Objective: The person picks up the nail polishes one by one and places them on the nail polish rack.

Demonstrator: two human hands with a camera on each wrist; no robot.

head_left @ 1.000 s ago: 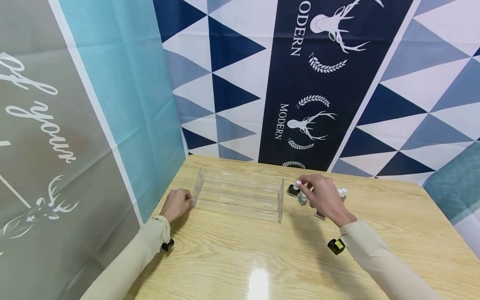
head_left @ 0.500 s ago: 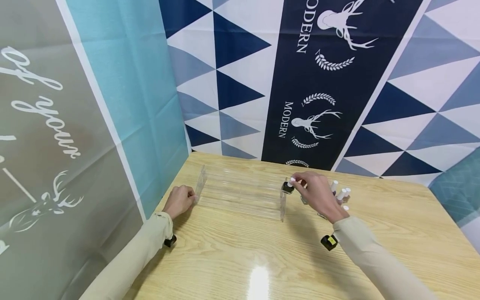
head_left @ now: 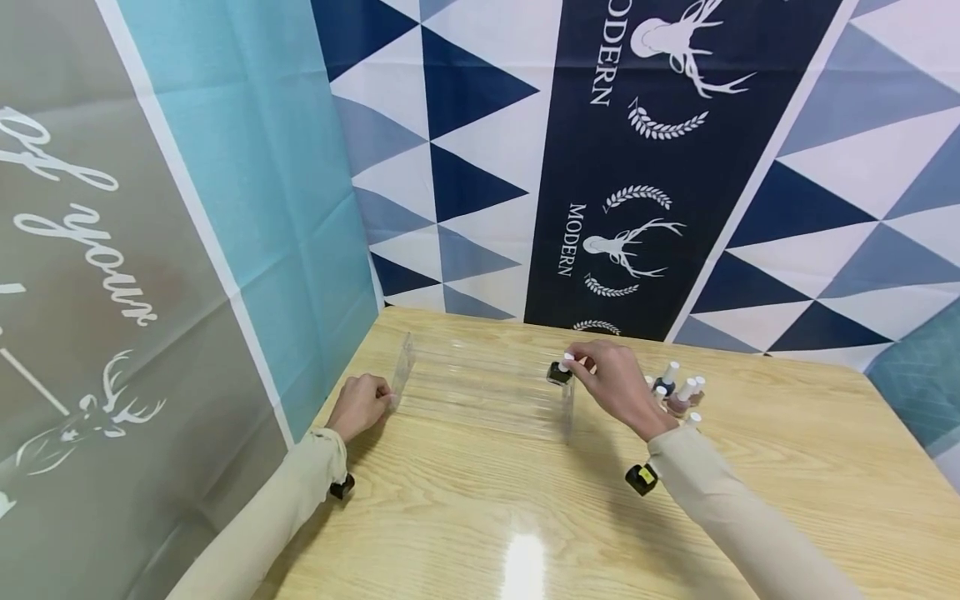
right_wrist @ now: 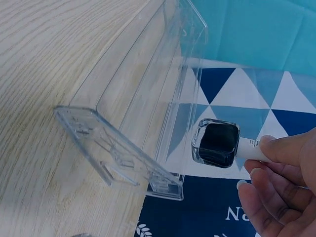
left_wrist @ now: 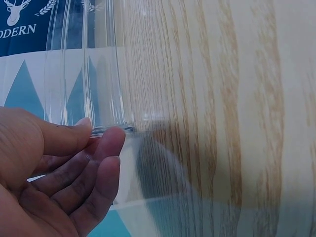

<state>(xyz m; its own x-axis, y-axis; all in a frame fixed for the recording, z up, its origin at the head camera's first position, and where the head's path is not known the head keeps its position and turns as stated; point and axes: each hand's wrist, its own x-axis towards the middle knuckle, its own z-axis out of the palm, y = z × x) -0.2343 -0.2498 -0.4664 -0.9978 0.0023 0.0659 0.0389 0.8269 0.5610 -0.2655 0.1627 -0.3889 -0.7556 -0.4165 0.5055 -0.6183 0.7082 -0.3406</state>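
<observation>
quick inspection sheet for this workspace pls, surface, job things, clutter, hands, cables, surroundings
surface: light wood-grain table, with a bright glare spot low in the head view
job's things: clear plastic tiered rack on the table; small squarish glass bottle with black contents and a white cap at the rack's right end, contact unclear; several white-capped small glass bottles grouped further right, count uncertain
clutter: nothing seen
grippers: left hand pinches the rack's left end; right hand pinches the black bottle's white cap
cables: nothing seen
surroundings: navy, blue and white triangle-and-deer fabric behind; turquoise and grey fabric with white script at left
</observation>
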